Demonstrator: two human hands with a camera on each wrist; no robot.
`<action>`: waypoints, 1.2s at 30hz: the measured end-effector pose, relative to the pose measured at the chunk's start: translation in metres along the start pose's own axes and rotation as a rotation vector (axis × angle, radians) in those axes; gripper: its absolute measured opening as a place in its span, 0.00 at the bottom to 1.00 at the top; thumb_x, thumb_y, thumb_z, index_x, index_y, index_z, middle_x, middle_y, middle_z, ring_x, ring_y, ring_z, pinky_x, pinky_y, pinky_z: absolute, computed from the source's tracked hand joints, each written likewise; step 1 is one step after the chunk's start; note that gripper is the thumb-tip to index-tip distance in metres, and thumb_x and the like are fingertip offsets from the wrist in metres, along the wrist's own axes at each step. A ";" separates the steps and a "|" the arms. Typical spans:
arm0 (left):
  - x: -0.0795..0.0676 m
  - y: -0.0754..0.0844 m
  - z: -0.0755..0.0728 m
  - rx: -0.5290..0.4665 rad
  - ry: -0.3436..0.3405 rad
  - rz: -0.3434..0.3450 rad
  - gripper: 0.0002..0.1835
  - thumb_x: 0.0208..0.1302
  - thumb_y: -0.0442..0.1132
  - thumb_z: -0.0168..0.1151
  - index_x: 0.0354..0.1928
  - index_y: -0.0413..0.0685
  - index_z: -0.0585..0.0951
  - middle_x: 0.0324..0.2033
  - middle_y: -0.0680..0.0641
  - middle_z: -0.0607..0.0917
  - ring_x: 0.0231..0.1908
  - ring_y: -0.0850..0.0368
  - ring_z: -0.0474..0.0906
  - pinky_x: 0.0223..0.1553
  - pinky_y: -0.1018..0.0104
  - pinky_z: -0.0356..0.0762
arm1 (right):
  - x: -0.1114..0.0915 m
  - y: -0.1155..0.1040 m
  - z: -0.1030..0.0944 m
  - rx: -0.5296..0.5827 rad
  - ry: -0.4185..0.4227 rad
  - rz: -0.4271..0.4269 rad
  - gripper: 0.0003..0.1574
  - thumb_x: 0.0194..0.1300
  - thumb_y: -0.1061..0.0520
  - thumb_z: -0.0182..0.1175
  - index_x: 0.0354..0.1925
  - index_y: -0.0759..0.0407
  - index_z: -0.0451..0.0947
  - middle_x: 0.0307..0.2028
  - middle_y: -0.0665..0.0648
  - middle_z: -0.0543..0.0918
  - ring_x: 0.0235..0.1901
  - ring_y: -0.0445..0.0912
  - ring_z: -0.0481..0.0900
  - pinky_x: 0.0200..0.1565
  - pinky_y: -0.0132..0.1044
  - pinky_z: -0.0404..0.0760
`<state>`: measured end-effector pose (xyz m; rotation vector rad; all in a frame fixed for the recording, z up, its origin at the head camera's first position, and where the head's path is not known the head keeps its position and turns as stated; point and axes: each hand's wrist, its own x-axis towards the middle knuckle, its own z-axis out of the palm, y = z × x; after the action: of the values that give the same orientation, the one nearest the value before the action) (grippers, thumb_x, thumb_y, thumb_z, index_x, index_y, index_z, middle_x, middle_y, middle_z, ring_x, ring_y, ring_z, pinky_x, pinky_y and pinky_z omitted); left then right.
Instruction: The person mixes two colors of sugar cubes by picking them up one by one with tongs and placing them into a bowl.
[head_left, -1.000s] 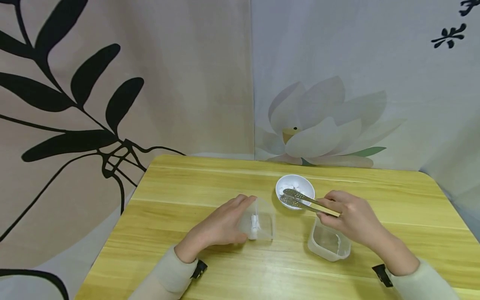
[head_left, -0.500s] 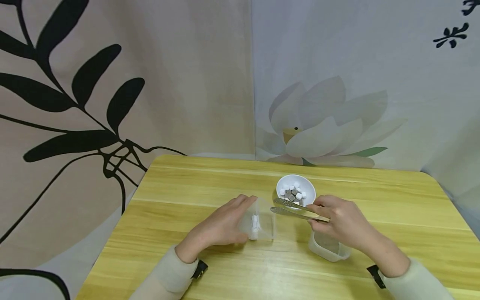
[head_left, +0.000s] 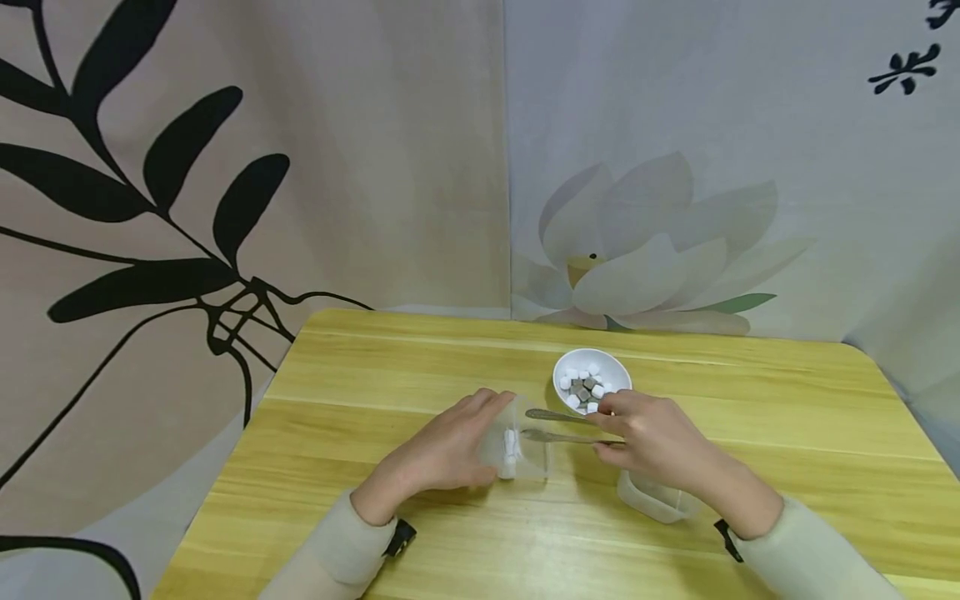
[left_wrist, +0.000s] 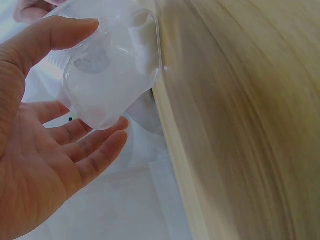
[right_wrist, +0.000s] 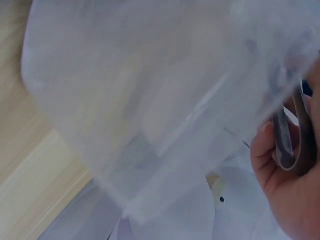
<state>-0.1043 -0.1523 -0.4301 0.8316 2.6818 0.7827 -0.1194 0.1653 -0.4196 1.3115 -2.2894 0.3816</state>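
Note:
My left hand (head_left: 450, 446) holds a clear plastic container (head_left: 534, 460) between thumb and fingers. Several small white pieces (head_left: 510, 450) lie in a row inside it. In the left wrist view the container (left_wrist: 112, 95) sits in the grasp by one end. My right hand (head_left: 656, 433) grips metal tongs (head_left: 558, 415), whose two arms stand apart, tips over the container's mouth with nothing visible between them. The right wrist view shows the bent end of the tongs (right_wrist: 300, 160) in the hand. Beyond the tongs stands a white bowl (head_left: 625, 375) of small white and grey cubes (head_left: 584, 387).
A second translucent plastic container (head_left: 647, 500) stands under my right hand, partly hidden by it. Everything rests on a wood-grain table (head_left: 420, 358). A printed curtain (head_left: 420, 167) hangs behind its far edge.
The right hand has moved the tongs leftward from over the bowl to the left container, uncovering the cubes in the bowl. The left hand and its container have stayed in place.

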 end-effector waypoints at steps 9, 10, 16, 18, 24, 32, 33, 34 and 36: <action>0.001 -0.001 0.000 0.000 0.001 0.004 0.57 0.49 0.34 0.76 0.82 0.49 0.57 0.70 0.49 0.69 0.64 0.53 0.70 0.59 0.56 0.77 | 0.008 -0.004 0.012 -0.051 -0.055 0.021 0.18 0.46 0.56 0.82 0.37 0.58 0.91 0.35 0.50 0.83 0.31 0.42 0.79 0.23 0.35 0.80; 0.001 -0.001 0.000 0.000 0.001 0.004 0.57 0.49 0.34 0.76 0.82 0.49 0.57 0.70 0.49 0.69 0.64 0.53 0.70 0.59 0.56 0.77 | 0.008 -0.004 0.014 -0.055 -0.057 0.020 0.17 0.46 0.56 0.82 0.37 0.57 0.90 0.35 0.50 0.83 0.31 0.42 0.79 0.23 0.35 0.80; 0.001 0.000 0.000 0.005 0.005 0.014 0.58 0.48 0.34 0.77 0.82 0.49 0.57 0.70 0.49 0.70 0.64 0.52 0.71 0.59 0.56 0.78 | 0.011 -0.006 0.019 -0.076 -0.073 -0.004 0.17 0.47 0.56 0.82 0.37 0.57 0.90 0.34 0.50 0.81 0.30 0.43 0.77 0.24 0.35 0.80; 0.001 0.000 -0.001 0.005 0.005 0.015 0.58 0.48 0.34 0.77 0.82 0.48 0.57 0.70 0.48 0.70 0.64 0.52 0.71 0.59 0.56 0.78 | 0.012 -0.006 0.019 -0.076 -0.082 -0.008 0.16 0.48 0.56 0.81 0.37 0.57 0.90 0.33 0.50 0.80 0.30 0.43 0.77 0.24 0.34 0.80; 0.001 0.000 -0.001 0.005 0.009 0.009 0.58 0.48 0.34 0.76 0.82 0.48 0.57 0.69 0.49 0.71 0.64 0.53 0.71 0.61 0.55 0.77 | 0.018 -0.007 0.018 -0.078 -0.112 -0.007 0.11 0.49 0.58 0.79 0.33 0.55 0.87 0.30 0.48 0.77 0.27 0.41 0.73 0.23 0.32 0.76; 0.000 0.000 0.000 0.000 0.010 0.007 0.58 0.48 0.35 0.76 0.82 0.49 0.58 0.69 0.49 0.71 0.62 0.54 0.71 0.59 0.56 0.77 | 0.024 -0.009 0.016 -0.079 -0.149 0.008 0.08 0.50 0.59 0.76 0.30 0.52 0.87 0.26 0.45 0.72 0.25 0.40 0.68 0.21 0.30 0.70; 0.000 0.000 0.000 0.001 0.011 0.008 0.57 0.48 0.35 0.76 0.82 0.48 0.58 0.69 0.49 0.71 0.62 0.54 0.71 0.60 0.56 0.77 | 0.024 -0.009 0.015 -0.077 -0.156 0.013 0.07 0.51 0.59 0.76 0.30 0.53 0.87 0.26 0.45 0.72 0.25 0.40 0.68 0.21 0.29 0.70; 0.001 0.000 0.000 0.003 0.012 0.010 0.57 0.48 0.35 0.77 0.82 0.48 0.58 0.68 0.49 0.71 0.62 0.54 0.71 0.60 0.56 0.77 | 0.025 -0.009 0.015 -0.073 -0.162 0.016 0.07 0.51 0.59 0.76 0.31 0.53 0.87 0.26 0.45 0.73 0.26 0.40 0.68 0.21 0.29 0.70; 0.001 0.000 0.000 0.006 0.012 0.009 0.57 0.48 0.35 0.77 0.82 0.48 0.58 0.68 0.49 0.71 0.62 0.54 0.71 0.60 0.56 0.77 | 0.025 -0.008 0.015 -0.069 -0.167 0.023 0.07 0.50 0.59 0.77 0.31 0.53 0.88 0.26 0.45 0.74 0.26 0.40 0.69 0.21 0.29 0.70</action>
<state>-0.1050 -0.1519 -0.4302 0.8433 2.6937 0.7844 -0.1272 0.1357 -0.4195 1.3285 -2.4331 0.2051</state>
